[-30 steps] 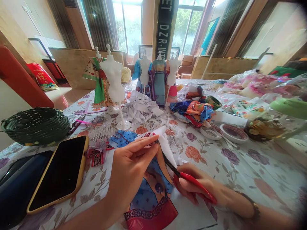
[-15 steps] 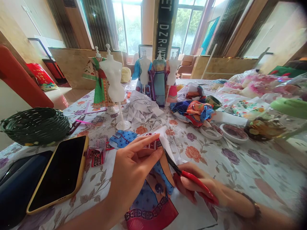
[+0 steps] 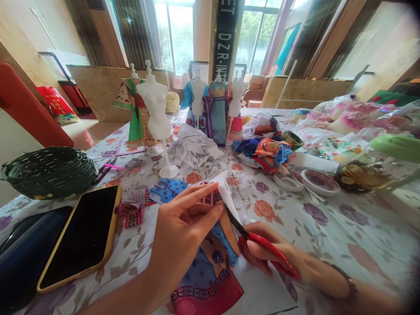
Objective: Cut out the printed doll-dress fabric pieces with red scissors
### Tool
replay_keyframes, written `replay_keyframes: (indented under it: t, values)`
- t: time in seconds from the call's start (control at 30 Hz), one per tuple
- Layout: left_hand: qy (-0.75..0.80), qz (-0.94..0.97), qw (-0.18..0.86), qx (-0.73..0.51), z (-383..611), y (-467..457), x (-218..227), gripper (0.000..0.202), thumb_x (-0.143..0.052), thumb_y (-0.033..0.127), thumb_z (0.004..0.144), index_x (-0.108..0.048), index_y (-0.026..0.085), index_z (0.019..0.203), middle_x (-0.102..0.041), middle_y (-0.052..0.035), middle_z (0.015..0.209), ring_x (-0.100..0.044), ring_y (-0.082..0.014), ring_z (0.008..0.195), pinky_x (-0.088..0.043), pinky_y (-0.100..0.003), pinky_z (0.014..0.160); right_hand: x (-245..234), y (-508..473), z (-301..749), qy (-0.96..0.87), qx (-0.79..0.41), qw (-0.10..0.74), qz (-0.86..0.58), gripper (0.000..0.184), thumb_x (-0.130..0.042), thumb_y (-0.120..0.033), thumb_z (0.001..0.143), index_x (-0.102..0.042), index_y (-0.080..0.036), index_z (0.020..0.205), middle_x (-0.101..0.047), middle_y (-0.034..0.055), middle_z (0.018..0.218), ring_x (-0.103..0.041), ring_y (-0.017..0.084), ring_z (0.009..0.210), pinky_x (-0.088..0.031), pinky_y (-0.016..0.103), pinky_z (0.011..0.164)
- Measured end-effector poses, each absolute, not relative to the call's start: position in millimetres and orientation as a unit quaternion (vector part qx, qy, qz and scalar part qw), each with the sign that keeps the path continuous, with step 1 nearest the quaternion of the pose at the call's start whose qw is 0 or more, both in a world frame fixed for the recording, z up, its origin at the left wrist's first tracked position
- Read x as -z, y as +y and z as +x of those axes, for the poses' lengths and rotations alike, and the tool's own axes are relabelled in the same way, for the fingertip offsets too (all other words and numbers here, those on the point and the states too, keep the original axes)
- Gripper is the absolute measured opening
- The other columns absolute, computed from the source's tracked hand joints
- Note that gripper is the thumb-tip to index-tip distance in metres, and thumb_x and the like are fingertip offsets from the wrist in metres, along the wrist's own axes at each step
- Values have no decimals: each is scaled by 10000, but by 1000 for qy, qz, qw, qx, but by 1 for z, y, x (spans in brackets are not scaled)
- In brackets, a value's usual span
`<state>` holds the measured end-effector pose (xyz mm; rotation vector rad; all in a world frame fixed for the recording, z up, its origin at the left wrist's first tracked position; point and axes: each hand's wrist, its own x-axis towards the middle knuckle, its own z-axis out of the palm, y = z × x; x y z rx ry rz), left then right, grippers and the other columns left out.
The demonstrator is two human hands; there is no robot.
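Note:
My left hand (image 3: 185, 221) pinches the upper part of a patterned fabric piece (image 3: 210, 271), blue with a red border and a tan strip. White backing (image 3: 262, 286) shows around its right side. My right hand (image 3: 265, 249) is closed around the red handles of a pair of scissors (image 3: 272, 251). Their dark blades point up and left, at the fabric's edge just beside my left fingertips. A small blue cut piece (image 3: 169, 190) lies beyond my left hand, and red patterned scraps (image 3: 134, 212) rest left of it.
A phone (image 3: 80, 238), a dark case (image 3: 28, 258) and a green woven basket (image 3: 49, 173) stand at left. Ahead are a bare white mannequin (image 3: 155, 107), dressed mannequins (image 3: 218, 109) and crumpled white paper (image 3: 195, 146). Tape rolls (image 3: 320, 183) and bundled fabric (image 3: 269, 151) lie at right.
The scissors and my right hand have shifted very slightly, with the blades looking closer together. My left hand keeps its pinch on the fabric piece.

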<state>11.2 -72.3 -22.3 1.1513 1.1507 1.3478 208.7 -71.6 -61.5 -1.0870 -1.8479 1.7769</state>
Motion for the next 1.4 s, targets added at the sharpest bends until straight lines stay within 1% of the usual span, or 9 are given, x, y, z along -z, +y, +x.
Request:
replay_keyframes:
  t: [0.17,0.3,0.47,0.63,0.77,0.87,0.97,1.17,1.4]
  values:
    - [469,481,490,-554,11,-72,23,276,-820,227,680,-796,254,954,-728,-43,1106,-717,-144,645,-566,-157,442,68,-71,212,-659,-615,180,-394,634,-446,-801,788,-424,-200,585,-441,-25,552,-410,126,549,-327,285,564]
    - [468,488,487,-553,10,-72,23,272,-815,225,685,-796,258,955,-730,-42,1109,-705,-124,606,-552,-151,438,80,-72,216,-649,-631,197,-377,574,-477,-747,819,-464,-199,646,-469,-30,573,-419,122,546,-334,283,579]
    - [474,492,473,-556,11,-72,23,269,-817,210,680,-798,251,946,-744,-40,1076,-711,-117,626,-551,-134,485,85,-69,215,-622,-663,188,-372,596,-491,-783,785,-485,-195,686,-486,-30,587,-405,106,510,-316,273,548]
    - [470,488,489,-549,11,-72,23,303,-803,245,686,-787,212,986,-759,-71,1004,-734,-200,685,-550,-184,407,73,-69,210,-624,-655,183,-385,638,-507,-818,734,-463,-190,631,-476,-22,585,-394,98,504,-311,268,546]
    - [472,485,491,-549,10,-73,23,303,-806,240,681,-788,211,983,-765,-62,941,-720,-185,611,-562,-202,399,65,-72,209,-624,-656,177,-387,655,-523,-839,695,-444,-198,587,-454,-20,540,-395,110,495,-289,275,525]
    - [472,483,493,-549,10,-73,23,299,-807,236,681,-790,216,979,-766,-58,913,-703,-162,557,-543,-187,374,71,-70,210,-625,-658,183,-377,631,-523,-813,725,-458,-201,581,-450,-22,521,-395,117,497,-280,280,519]
    - [474,484,488,-550,11,-73,22,288,-807,226,677,-793,217,965,-766,-56,892,-709,-163,575,-540,-174,382,79,-68,212,-635,-653,193,-365,605,-523,-773,763,-458,-203,572,-443,-26,517,-390,122,508,-283,286,528]
    - [473,478,497,-548,11,-72,23,308,-811,235,676,-788,221,982,-767,-54,880,-713,-176,573,-565,-202,396,80,-69,215,-642,-647,207,-356,578,-490,-715,833,-434,-203,572,-430,-32,537,-382,122,520,-285,291,539]
    - [472,461,525,-538,10,-75,24,333,-806,262,683,-778,221,1012,-760,-51,853,-648,-163,401,-546,-266,293,82,-68,215,-649,-643,205,-351,577,-475,-694,851,-421,-201,554,-414,-34,516,-365,113,496,-258,281,488]
